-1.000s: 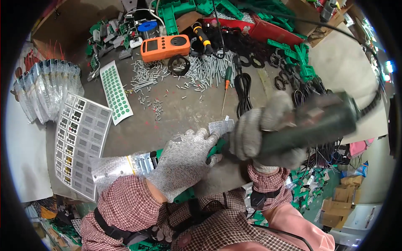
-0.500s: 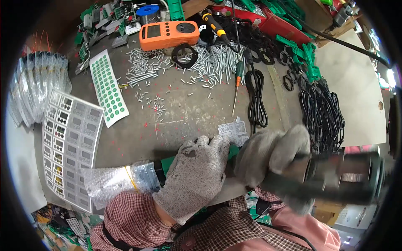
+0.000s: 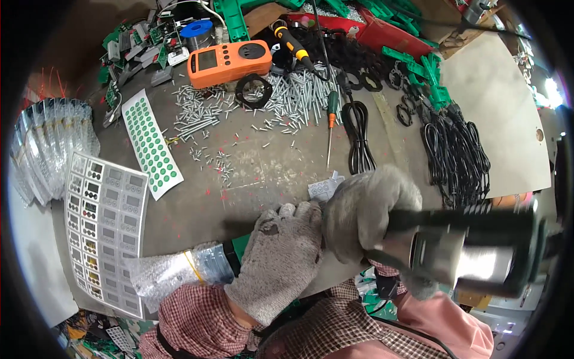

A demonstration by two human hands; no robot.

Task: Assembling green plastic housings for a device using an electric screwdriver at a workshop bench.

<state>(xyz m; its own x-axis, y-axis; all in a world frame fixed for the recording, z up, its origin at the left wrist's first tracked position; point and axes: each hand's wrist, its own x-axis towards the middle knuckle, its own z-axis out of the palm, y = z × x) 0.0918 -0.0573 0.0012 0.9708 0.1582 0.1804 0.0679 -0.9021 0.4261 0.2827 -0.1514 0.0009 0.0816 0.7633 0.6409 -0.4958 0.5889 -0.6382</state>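
Observation:
My left hand (image 3: 278,257), in a grey knit glove, lies over a green plastic housing (image 3: 240,246) with its fingers together. A black collar joins that housing to a bubble-wrapped end (image 3: 179,270) banded in yellow. Beside it my gloved right hand (image 3: 371,209) is curled round a dark power tool (image 3: 472,239), which juts to the right, close to the camera. A bright metallic section shows in its side. Its working end is hidden by the glove. Just beyond the right fingers lies a small grey label sheet (image 3: 323,188), partly covered.
Loose screws (image 3: 287,102) are heaped behind the hands, near an orange meter (image 3: 230,63). A screwdriver (image 3: 330,128) and coiled black cable (image 3: 359,143) lie ahead. Sticker sheets (image 3: 107,233) and bubble-wrap sleeves (image 3: 57,149) sit left; bundled cables (image 3: 457,158) lie right.
My right hand has shifted slightly left, now covering more of the grey label sheet. The tool shows more sharply, its metallic section brighter. My left hand stays on the green housing; the whole view has shifted slightly.

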